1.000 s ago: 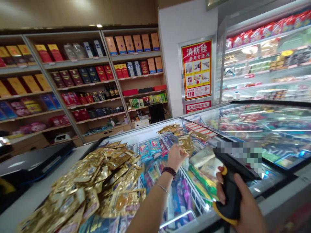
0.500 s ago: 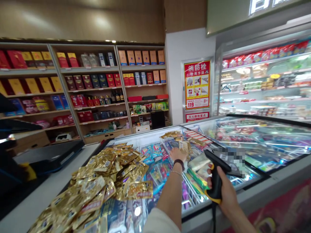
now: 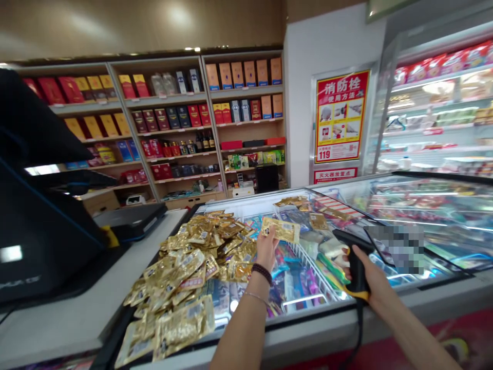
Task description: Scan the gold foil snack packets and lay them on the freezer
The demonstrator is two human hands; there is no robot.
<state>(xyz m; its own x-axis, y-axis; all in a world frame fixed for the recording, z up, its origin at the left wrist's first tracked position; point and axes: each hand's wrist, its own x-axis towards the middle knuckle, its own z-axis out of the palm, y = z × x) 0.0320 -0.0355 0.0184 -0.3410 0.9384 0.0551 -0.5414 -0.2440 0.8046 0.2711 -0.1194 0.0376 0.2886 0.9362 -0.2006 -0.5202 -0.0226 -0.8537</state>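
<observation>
Left hand (image 3: 267, 249) has a gold packet (image 3: 285, 230) pinched over the freezer (image 3: 283, 329), long axis running side to side, right end dipping slightly. Half a second ago that hand was further right; now it's nearer the big pile (image 3: 192, 257). Crinkly, shiny foil, flat rectangle. Right hand (image 3: 367, 275)'s wrapped around a black-and-yellow scanner (image 3: 357, 270).

Crinkled, glossy gold foil-like packets (image 3: 192, 259) lie on smooth, reflective glass (image 3: 416, 198), near a matt black plastic-looking scanner (image 3: 358, 267).
</observation>
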